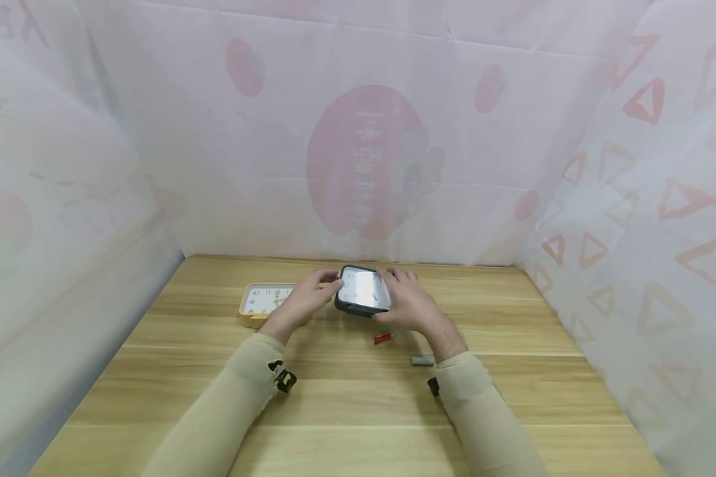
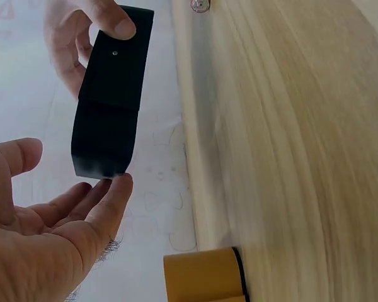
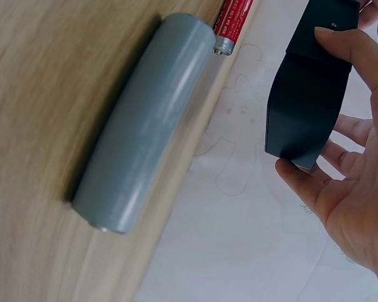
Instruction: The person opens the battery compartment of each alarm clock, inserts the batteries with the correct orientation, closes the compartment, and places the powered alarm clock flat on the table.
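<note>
A black-framed clock (image 1: 364, 289) with a white face is held up off the table, tilted, between both hands. My right hand (image 1: 410, 301) grips its right end, fingers at the top edge and thumb on the underside. At the other end, my left hand (image 1: 307, 296) touches the frame with its fingertips; in the left wrist view its thumb (image 2: 28, 154) stands apart from the black casing (image 2: 107, 107). On the table below lie a red AA battery (image 3: 233, 25) and a grey battery (image 3: 145, 123), the grey one nearer to me.
A yellow-framed clock (image 1: 261, 299) stands on the table at the left, partly hidden behind my left hand and wrist. The wooden table (image 1: 358, 411) ends at white printed cloth walls (image 1: 215, 165) at the back and both sides.
</note>
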`<action>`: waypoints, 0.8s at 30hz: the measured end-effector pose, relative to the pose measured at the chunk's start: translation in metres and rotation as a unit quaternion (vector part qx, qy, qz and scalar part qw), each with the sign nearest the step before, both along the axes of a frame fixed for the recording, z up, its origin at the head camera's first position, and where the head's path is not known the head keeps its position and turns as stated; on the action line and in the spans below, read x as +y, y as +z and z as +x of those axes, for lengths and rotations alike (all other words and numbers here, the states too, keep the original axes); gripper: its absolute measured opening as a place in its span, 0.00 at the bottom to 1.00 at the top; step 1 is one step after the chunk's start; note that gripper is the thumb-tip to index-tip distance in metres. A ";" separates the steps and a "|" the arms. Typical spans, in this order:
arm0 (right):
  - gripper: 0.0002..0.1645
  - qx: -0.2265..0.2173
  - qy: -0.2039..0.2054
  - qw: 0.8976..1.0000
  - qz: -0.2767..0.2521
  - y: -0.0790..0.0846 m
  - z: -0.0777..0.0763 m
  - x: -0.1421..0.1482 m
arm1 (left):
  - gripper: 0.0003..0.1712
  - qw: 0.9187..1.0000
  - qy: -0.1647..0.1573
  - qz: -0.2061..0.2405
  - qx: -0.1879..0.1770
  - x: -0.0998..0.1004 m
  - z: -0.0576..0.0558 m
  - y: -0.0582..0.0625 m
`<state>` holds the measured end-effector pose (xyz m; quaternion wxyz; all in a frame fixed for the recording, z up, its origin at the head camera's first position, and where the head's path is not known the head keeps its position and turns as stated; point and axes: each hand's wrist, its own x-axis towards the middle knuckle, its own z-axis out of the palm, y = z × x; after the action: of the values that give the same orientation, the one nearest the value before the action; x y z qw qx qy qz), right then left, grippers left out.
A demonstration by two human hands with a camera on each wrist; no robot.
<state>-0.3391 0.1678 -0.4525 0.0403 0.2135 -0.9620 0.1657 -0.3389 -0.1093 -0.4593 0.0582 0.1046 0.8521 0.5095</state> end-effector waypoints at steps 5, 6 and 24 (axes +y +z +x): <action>0.69 0.004 0.000 1.000 0.000 0.001 0.002 0.000 | 0.40 1.000 0.001 0.003 0.004 0.005 0.002 -0.002; 0.69 0.004 0.000 1.000 0.001 0.001 0.002 0.000 | 0.40 1.000 0.001 0.002 0.006 0.005 0.002 -0.002; 0.71 -0.001 0.017 0.999 -0.028 0.002 0.007 -0.006 | 0.42 0.999 0.025 0.045 -0.018 0.002 0.007 -0.001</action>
<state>-0.3325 0.1621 -0.4501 0.0423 0.2283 -0.9532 0.1934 -0.3321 -0.1073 -0.4607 0.0558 0.0763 0.8296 0.5503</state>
